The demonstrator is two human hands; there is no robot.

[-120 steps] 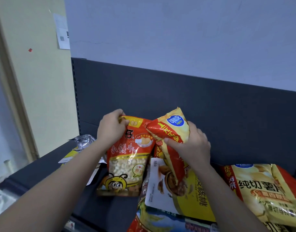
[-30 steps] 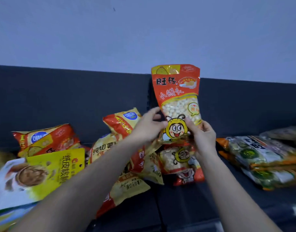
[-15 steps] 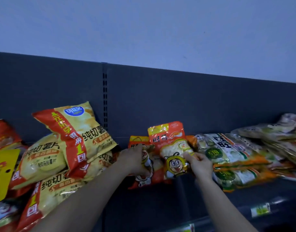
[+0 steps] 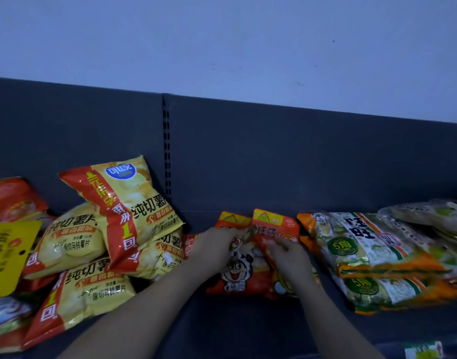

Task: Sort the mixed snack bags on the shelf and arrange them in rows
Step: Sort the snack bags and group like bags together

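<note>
Two orange-red snack bags lie side by side on the dark shelf, the left bag (image 4: 237, 275) with a cartoon face and the right bag (image 4: 274, 226) overlapping it. My left hand (image 4: 213, 248) rests on the upper part of the left bag, fingers curled at its top edge. My right hand (image 4: 289, 255) lies on the right bag and covers its middle. To the left is a loose heap of yellow-and-red potato chip bags (image 4: 118, 203). Stacked orange, white and green rice cracker packs (image 4: 364, 244) lie to the right.
The dark shelf back panel (image 4: 274, 156) rises behind the bags, with a slotted upright (image 4: 166, 151). A yellow walnut bag (image 4: 7, 255) lies at the far left edge. A price label (image 4: 424, 349) sits on the shelf's front edge at lower right. Bare shelf (image 4: 235, 325) shows below the orange bags.
The orange bag, held up in the air a second ago, has come down onto the shelf beside the other orange bag. Both hands now lie on the bags. The view has shifted right.
</note>
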